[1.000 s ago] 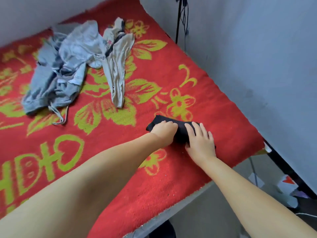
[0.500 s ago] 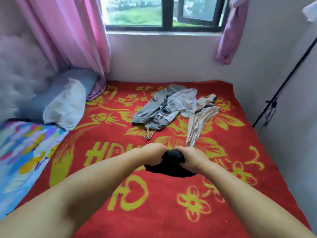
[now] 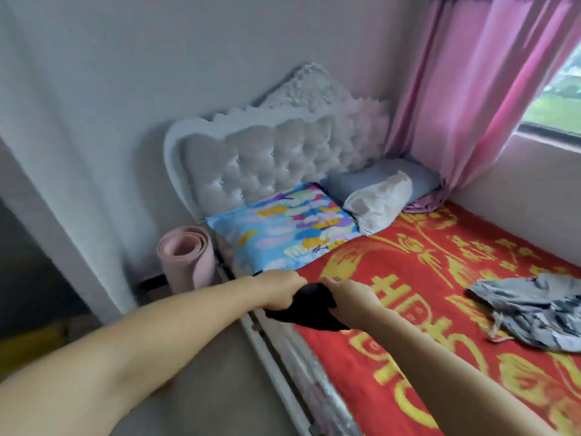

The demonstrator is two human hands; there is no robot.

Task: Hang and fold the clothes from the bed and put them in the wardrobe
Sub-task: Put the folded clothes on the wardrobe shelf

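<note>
A small folded black garment hangs between my two hands above the left edge of the bed. My left hand grips its left side and my right hand grips its right side, both with fingers curled into the cloth. A heap of grey clothes lies on the red and yellow blanket at the right. The wardrobe is not in view.
A white tufted headboard stands against the wall, with a colourful pillow and a grey and white pillow before it. A rolled pink mat stands on the floor beside the bed. Pink curtain and window at right.
Both hands lifted the black garment off the blanket and carried it leftward. The view swung from the bed's foot across the window toward the headboard and the bed's left edge.
</note>
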